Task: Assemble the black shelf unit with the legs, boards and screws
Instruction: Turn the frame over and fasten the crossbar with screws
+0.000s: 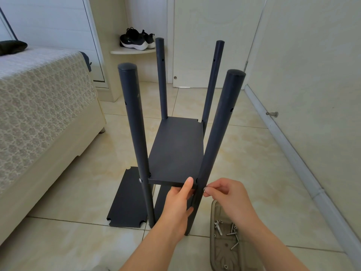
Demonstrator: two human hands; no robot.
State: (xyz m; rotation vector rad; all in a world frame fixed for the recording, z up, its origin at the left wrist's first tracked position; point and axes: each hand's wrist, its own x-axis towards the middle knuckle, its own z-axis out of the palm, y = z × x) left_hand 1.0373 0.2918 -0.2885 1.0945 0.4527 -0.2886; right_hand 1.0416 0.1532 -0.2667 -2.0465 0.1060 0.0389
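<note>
- Four black cylindrical legs, upright on the floor: near left leg (134,133), near right leg (218,133), far left leg (162,79), far right leg (213,81). Small holes show along their sides.
- Black rectangular shelf board (175,151), level, seated low between the four legs, with its notched corners against them.
- Silver screw head (140,180), set in the near left leg at the height of the shelf board.
- Left hand (177,204): clamped on the near edge of the shelf board, thumb on top and fingers beneath, just beside the near right leg.
- Right hand (226,196): thumb and fingertips pinched together on a small silver screw (205,189), held at the outer side of the near right leg at board height.
- Second black board (127,200) with notched corners, flat on the floor left of the near left leg.
- Clear plastic tray (214,212) on the floor under the right forearm, holding loose silver screws (232,231).
- Beige tiled floor (254,163).
- Bed with cream lace cover (39,106), at left.
- Pair of black sneakers with white soles (136,39) on a cream corner shelf (132,51), beyond the legs.
- White door (211,36), behind.
</note>
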